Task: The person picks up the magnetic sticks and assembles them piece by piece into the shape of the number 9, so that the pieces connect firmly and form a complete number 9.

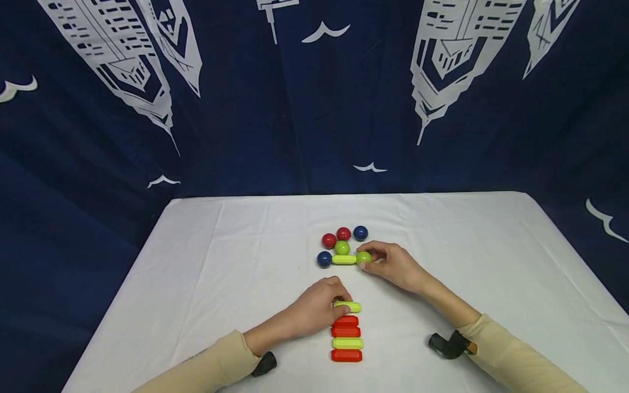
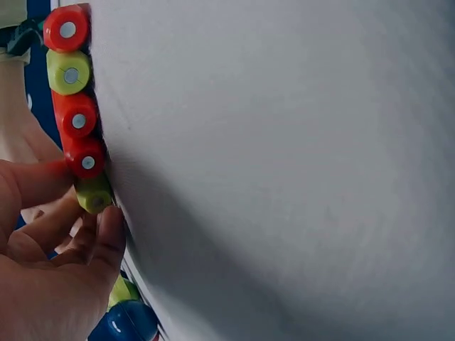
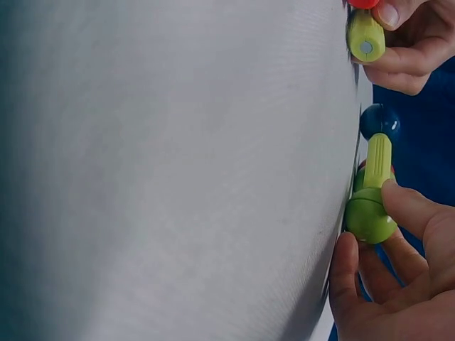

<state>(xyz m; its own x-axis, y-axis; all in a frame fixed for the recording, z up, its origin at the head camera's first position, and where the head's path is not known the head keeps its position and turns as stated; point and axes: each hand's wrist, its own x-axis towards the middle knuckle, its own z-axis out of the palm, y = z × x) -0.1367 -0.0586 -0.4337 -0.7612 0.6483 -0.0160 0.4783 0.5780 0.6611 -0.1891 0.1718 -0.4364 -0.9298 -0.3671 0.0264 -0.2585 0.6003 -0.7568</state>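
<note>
In the head view my left hand point(image 1: 319, 305) pinches a yellow-green magnetic rod point(image 1: 355, 307) between thumb and fingers, at the far end of a column of rods. The left wrist view shows that rod point(image 2: 94, 195) end-on beside a red rod point(image 2: 85, 158). Farther back, my right hand point(image 1: 395, 265) holds a green ball point(image 1: 363, 258) between thumb and fingertips. That ball meets one end of another yellow-green rod point(image 1: 344, 260), and a dark blue ball point(image 1: 324, 259) sits at its other end. The right wrist view shows the three in line, the green ball point(image 3: 370, 217) nearest.
Red and yellow-green rods, with a red rod point(image 1: 346, 356) nearest, lie side by side toward the front. Behind the joined pieces are a green ball point(image 1: 342, 248), two red balls point(image 1: 343, 233) and a blue ball point(image 1: 361, 233). A white cloth point(image 1: 236, 245) covers the table; a blue curtain point(image 1: 295, 109) hangs behind.
</note>
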